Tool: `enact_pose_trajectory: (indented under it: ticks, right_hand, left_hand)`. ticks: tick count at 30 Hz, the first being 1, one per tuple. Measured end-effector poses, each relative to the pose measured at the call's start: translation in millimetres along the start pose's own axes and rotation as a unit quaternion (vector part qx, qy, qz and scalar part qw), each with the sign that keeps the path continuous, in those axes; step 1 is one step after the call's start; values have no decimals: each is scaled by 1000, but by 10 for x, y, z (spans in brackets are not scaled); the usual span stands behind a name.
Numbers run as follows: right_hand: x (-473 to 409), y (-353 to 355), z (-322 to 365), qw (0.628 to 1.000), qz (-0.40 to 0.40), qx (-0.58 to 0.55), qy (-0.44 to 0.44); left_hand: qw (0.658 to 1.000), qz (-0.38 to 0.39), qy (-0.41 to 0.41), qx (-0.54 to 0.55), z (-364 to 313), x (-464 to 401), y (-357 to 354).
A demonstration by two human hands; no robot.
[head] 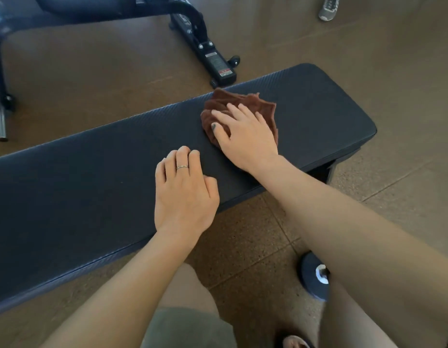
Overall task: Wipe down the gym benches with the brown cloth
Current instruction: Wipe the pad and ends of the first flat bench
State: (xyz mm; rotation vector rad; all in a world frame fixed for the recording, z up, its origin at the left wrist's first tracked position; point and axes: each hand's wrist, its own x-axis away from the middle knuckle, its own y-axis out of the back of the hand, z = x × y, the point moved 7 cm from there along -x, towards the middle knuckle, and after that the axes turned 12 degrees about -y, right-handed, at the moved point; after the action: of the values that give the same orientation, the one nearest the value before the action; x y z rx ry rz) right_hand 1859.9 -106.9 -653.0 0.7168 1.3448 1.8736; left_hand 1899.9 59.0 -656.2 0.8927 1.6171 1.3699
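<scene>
Clearly the wiping is under way on the padded gym bench (92, 177), whose dark surface fills most of the view; how much of it is already clean cannot be judged, and a second bench frame (205, 49) beyond looks untouched. The right hand (245, 136) presses the brown cloth (243, 104) flat near the surface's right end, fingers spread rather than gripping. The left hand (184, 189) rests on the pad, fingers loosely curled, holding nothing. Stickers on the far frame are too blurred to read.
</scene>
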Motion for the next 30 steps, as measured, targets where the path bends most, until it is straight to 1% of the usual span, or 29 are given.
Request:
enact_pose_trajectory:
  ticks: [2,4,6,8,11,14,18,20,22,23,25,28,30]
  right_hand:
    - [144,-2,-9,1000,2,-5,6]
    - [558,12,-47,999,2,-18,30]
    - [962,-5,-84,998,27,-22,54]
    - [1046,-16,-98,996,42,-21,76]
    - [675,0,30,993,44,-10,109]
    - [140,-110,316,989,42,-6,142]
    - [-435,-235,782,988,32,-14,152]
    - [-556,-250,839,986,21,-12,165]
    - [-674,-160,627,987,-25,-10,155]
    - [-765,-77,424,989,-52,-11,140]
    - [-994,124,-124,992,-81,-4,101]
    - [-1250,398,-864,997,-71,-9,36]
    - [-1269,383,-935,997,-69,-20,-16]
  left_hand:
    - [1000,-7,6,14,13,5,-6]
    - [999,-14,14,30,14,30,-14]
    - [998,-21,21,49,23,38,-17]
    - [998,-20,30,59,22,42,-18]
    - [997,-22,42,58,27,28,-7]
    - [995,-27,68,66,41,24,20]
    - [995,-33,67,69,25,15,32]
    - [995,-34,67,69,47,6,23]
    - [995,-36,67,67,53,-2,24]
    - [995,-38,65,64,52,-8,31]
    - [995,-41,63,58,41,-15,48]
    - [995,-47,61,55,16,-22,70]
    - [996,-48,56,48,-6,-30,69]
